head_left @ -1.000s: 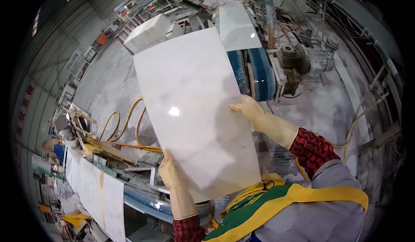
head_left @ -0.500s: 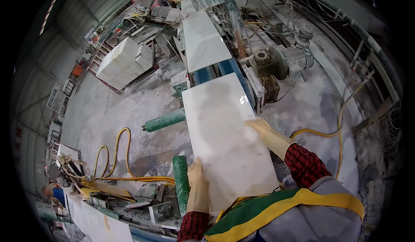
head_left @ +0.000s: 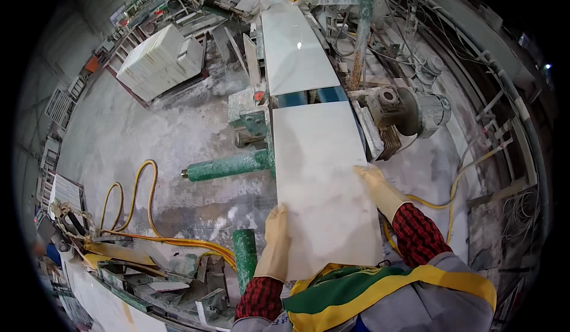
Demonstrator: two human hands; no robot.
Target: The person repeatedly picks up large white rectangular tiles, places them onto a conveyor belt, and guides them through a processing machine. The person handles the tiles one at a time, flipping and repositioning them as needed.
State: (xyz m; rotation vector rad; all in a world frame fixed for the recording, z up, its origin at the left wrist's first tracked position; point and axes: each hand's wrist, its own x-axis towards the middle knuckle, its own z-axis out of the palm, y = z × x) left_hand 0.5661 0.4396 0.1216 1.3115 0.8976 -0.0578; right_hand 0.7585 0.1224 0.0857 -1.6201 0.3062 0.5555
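Note:
A white polished stone slab (head_left: pixel 323 154) lies lengthwise in front of me, its near end close to my body. My left hand (head_left: pixel 275 240), in a cream glove, is closed on the slab's left edge. On the right edge, a little farther out, my right hand (head_left: pixel 379 191) grips it in a matching glove. Fingers under the slab are hidden on both sides. Beyond its far end a second white slab (head_left: pixel 300 53) lies on the conveyor, with blue belt (head_left: pixel 329 94) showing in the gap between the two.
A green roller (head_left: pixel 228 165) juts out left of the slab, and a green post (head_left: pixel 244 258) stands beside my left forearm. Yellow hoses (head_left: pixel 178 241) cross the floor. A motor (head_left: pixel 430 113) sits right of the conveyor. Stacked slabs (head_left: pixel 160 62) stand at the far left, broken stone (head_left: pixel 178 284) nearer.
My view has turned, so the slab now points straighter ahead, in line with the slab beyond it. Both hands keep hold of its edges.

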